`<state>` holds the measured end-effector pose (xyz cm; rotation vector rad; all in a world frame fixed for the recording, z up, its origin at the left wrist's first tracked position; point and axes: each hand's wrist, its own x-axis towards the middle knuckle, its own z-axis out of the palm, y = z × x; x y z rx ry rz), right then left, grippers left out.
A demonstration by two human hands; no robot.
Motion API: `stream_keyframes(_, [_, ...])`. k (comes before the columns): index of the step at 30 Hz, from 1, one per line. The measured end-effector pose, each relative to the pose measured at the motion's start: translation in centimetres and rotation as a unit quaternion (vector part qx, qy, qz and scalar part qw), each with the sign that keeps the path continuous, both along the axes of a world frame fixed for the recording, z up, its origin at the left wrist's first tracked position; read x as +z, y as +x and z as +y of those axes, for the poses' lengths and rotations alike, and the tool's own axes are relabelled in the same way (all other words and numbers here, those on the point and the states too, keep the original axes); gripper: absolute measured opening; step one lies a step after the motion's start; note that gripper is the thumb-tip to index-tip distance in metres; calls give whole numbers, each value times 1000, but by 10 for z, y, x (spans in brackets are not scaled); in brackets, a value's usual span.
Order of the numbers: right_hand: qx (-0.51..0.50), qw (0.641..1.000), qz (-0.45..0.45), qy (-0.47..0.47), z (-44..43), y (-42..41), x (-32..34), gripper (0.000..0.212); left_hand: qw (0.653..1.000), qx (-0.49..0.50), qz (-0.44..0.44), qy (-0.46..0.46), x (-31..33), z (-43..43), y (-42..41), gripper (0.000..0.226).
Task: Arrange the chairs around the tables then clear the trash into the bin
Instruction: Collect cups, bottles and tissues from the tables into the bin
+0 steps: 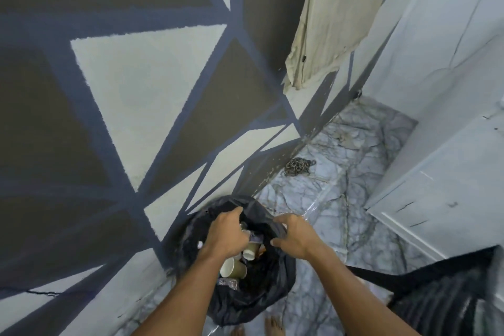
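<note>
A bin lined with a black bag (259, 297) stands on the floor against the patterned wall. Inside lie two paper cups (233, 269) and a flat wrapper (227, 283). My left hand (222, 236) hovers over the bag's mouth, its fingers curled around small grey and white pieces of trash (252, 234); blur hides what they are. At the bag's right edge my right hand (296, 236) pinches the rim.
A metal chain (298, 166) lies on the marble floor by the wall. White panelled doors (436, 172) close off the right side. A beige cloth (335, 22) hangs above. Dark fabric (441, 294) sits at bottom right; my bare feet (274, 326) stand beside the bin.
</note>
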<state>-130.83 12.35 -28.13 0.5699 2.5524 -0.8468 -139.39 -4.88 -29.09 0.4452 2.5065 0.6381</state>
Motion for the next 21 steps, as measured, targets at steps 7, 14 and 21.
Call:
stream_keyframes(7, [-131,989,57,26,50,77,54,51,984,-166,29,50,51,92,51,44])
stream_keyframes(14, [-333,922,164,112,137,266,122,45,911,-370,81,163,118,241,202,38])
stream_keyframes(21, [-496,848,143,123,164,516,122,34,825,-540,58,157,119,329,428,31])
